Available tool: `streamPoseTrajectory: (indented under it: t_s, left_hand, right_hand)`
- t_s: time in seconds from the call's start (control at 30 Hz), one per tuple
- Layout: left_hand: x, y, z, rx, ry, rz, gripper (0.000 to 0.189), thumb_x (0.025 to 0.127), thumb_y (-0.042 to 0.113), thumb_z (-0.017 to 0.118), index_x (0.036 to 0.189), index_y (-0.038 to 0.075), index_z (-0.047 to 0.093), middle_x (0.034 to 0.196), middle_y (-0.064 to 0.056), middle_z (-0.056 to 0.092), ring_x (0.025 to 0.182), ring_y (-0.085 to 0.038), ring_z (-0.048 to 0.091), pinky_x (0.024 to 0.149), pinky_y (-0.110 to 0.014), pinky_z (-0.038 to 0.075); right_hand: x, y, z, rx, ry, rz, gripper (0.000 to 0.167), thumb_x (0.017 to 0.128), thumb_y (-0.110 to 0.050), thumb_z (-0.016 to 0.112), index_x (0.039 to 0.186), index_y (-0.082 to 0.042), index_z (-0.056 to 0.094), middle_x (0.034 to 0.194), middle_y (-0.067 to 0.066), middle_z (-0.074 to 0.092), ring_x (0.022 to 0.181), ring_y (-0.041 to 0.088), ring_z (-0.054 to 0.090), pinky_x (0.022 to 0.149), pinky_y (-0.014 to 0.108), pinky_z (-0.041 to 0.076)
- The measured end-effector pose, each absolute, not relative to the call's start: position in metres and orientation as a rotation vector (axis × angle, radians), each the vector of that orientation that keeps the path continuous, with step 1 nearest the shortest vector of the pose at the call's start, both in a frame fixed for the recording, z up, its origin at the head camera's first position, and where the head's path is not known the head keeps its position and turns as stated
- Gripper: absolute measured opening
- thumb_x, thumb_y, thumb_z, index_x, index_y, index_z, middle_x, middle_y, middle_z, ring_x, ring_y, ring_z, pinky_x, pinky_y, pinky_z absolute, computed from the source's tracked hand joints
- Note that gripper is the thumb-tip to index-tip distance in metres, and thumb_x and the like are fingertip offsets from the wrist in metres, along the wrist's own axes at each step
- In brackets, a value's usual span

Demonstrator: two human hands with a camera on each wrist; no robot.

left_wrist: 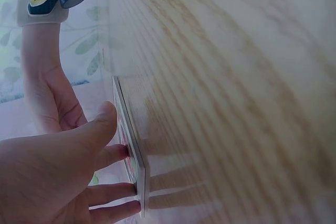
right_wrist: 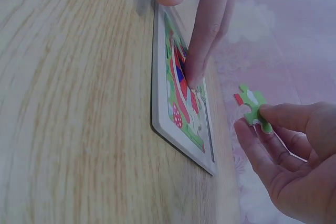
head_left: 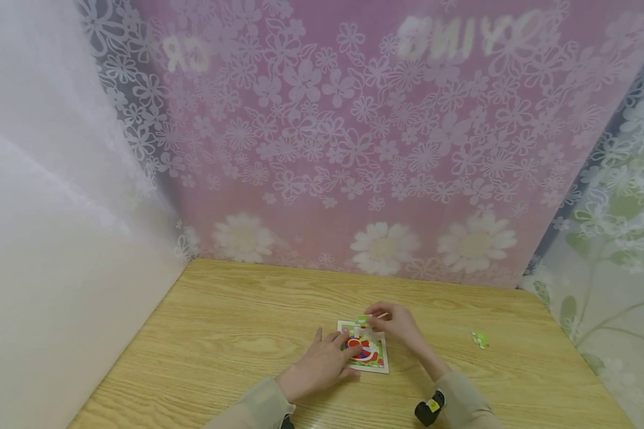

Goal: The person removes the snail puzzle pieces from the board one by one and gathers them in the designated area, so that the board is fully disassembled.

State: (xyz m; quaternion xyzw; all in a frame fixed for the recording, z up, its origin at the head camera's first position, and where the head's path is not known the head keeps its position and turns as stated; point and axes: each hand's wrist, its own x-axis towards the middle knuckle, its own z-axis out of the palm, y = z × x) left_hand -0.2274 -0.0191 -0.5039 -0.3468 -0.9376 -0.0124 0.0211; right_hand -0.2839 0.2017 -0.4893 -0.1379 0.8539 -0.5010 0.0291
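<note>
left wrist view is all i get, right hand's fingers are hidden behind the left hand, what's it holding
Observer: The right hand pinches a green puzzle piece with white and red patches.
Operator: any other piece lying around
Observer: Yes, one loose piece lies on the table, well off to the right of the puzzle board.
Operator: and what's pictured on the board, i only get its edge
Observer: A spiral in red, white and blue, partly covered by the left hand.
</note>
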Motion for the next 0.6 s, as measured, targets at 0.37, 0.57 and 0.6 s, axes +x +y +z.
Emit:
streamPoseTrajectory:
  t_s: [0.37, 0.57, 0.6]
  left_hand:
    - [-0.226, -0.021, -0.503, -1.069, -2.948, -0.065, 0.059, 0.097, 0.061, 0.051, 0.148, 0.032, 0.054, 0.156, -0.008, 0.045, 0.139, -0.026, 0.048, 0.110, -0.061, 0.038]
    - [-0.224, -0.023, -0.507, -1.090, -2.895, -0.075, 0.058, 0.098, 0.059, 0.051, 0.148, 0.029, 0.054, 0.156, -0.010, 0.045, 0.140, -0.028, 0.047, 0.108, -0.062, 0.041]
    - [-0.224, -0.023, -0.508, -1.089, -2.894, -0.079, 0.059, 0.098, 0.059, 0.050, 0.148, 0.029, 0.053, 0.156, -0.010, 0.045, 0.140, -0.029, 0.047, 0.108, -0.062, 0.040]
  right_hand:
    - [-0.281, 0.221, -0.486, -0.340, 2.578, -1.657, 0.027, 0.096, -0.007, 0.068, 0.119, 0.008, 0.068, 0.110, 0.022, 0.068, 0.092, 0.034, 0.072, 0.079, 0.042, 0.061]
    - [-0.279, 0.232, -0.484, -0.302, 2.624, -1.626, 0.028, 0.097, -0.011, 0.070, 0.119, 0.006, 0.069, 0.114, 0.021, 0.071, 0.091, 0.032, 0.072, 0.079, 0.041, 0.061]
    - [-0.279, 0.234, -0.484, -0.297, 2.629, -1.623, 0.029, 0.097, -0.012, 0.070, 0.119, 0.006, 0.069, 0.114, 0.021, 0.071, 0.091, 0.031, 0.072, 0.080, 0.041, 0.061]
